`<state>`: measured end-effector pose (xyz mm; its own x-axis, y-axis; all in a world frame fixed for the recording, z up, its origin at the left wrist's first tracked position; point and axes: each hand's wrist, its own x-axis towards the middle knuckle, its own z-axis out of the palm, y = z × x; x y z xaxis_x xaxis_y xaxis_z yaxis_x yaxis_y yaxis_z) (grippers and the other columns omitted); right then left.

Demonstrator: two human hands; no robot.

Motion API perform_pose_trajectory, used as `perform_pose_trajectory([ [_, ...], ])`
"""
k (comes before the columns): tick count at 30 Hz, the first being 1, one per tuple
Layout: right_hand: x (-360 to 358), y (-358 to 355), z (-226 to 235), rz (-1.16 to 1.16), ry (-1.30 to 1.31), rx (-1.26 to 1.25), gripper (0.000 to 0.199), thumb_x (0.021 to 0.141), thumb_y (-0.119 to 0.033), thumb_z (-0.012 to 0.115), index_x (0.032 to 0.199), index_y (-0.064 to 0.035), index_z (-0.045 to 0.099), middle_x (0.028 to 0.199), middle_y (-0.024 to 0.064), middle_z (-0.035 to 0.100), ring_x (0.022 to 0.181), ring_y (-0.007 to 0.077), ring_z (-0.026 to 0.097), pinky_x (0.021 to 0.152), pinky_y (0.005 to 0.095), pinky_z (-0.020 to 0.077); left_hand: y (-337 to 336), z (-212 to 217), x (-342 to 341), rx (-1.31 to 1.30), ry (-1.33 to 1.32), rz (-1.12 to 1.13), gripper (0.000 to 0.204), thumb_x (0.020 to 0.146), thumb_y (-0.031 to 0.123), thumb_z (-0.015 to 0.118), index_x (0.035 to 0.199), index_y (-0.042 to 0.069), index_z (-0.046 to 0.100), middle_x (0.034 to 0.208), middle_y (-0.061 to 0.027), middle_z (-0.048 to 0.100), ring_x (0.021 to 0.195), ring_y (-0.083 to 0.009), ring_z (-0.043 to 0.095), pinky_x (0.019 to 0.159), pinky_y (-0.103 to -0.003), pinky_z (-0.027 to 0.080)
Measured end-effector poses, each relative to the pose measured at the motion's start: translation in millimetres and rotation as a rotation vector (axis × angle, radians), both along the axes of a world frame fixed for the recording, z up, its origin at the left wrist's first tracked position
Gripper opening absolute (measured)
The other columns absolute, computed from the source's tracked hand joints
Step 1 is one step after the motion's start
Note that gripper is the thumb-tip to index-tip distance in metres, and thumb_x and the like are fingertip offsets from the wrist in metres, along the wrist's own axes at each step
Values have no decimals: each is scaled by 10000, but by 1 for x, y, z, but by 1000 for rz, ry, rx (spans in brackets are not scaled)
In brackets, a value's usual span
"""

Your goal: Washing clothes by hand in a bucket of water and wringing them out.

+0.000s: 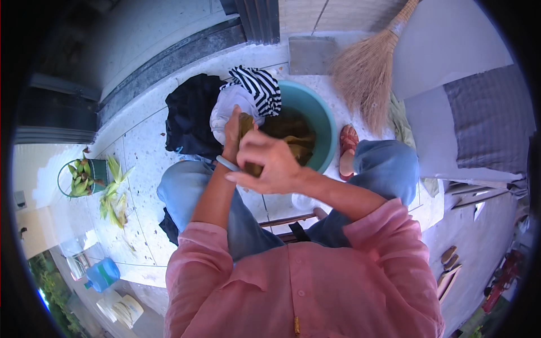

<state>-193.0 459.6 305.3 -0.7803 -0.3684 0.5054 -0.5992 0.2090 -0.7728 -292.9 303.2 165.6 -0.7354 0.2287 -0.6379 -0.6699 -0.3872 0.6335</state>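
Both hands meet at frame centre over the near rim of a teal basin. Right hand closed around an olive-brown wet cloth, fingers curled over it. Left hand, a pale bangle on its wrist, grips the same cloth from the far side; its fingers are mostly hidden, so the grip looks closed but is hard to confirm. More brownish cloth lies inside the basin. Upper centre-left: a black garment, then a striped garment draped on the rim. Upper right: straw broom. Left edge: small bucket of corn.
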Motion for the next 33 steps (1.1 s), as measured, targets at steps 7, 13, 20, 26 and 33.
perform_pose_trajectory([
  [7,-73,35,-101,-825,-258,135,370,840,-315,592,605,-30,614,565,166,563,490,353,562,452,399,443,95,32,44,83,-35,185,155,876,206,541,941,69,572,862,-42,596,763,-167,597,596,-351,480],
  [13,-23,-1,-54,-507,26,60,315,827,-243,589,591,-35,574,570,169,553,508,334,571,473,383,452,46,12,22,-694,835,-179,126,880,173,509,916,63,560,765,-42,536,650,-168,539,555,-338,447],
  [20,-69,31,-83,-880,-148,46,386,868,-310,585,633,-3,579,543,197,504,448,347,498,449,381,415,95,43,48,43,29,169,160,861,210,527,839,64,587,783,-33,573,683,-156,571,572,-318,456],
  [26,-28,-3,-60,-537,61,-6,299,841,-200,600,602,-25,560,570,176,531,506,339,552,468,393,438,44,22,11,-1133,889,-382,163,888,181,502,862,46,590,715,-56,579,645,-161,573,569,-334,461],
  [33,-75,54,-82,-733,-312,-42,353,872,-318,595,720,-1,559,601,162,545,523,240,499,530,348,428,80,82,55,-50,239,-102,351,837,351,644,884,4,631,850,-58,608,758,-134,572,685,-286,471],
])
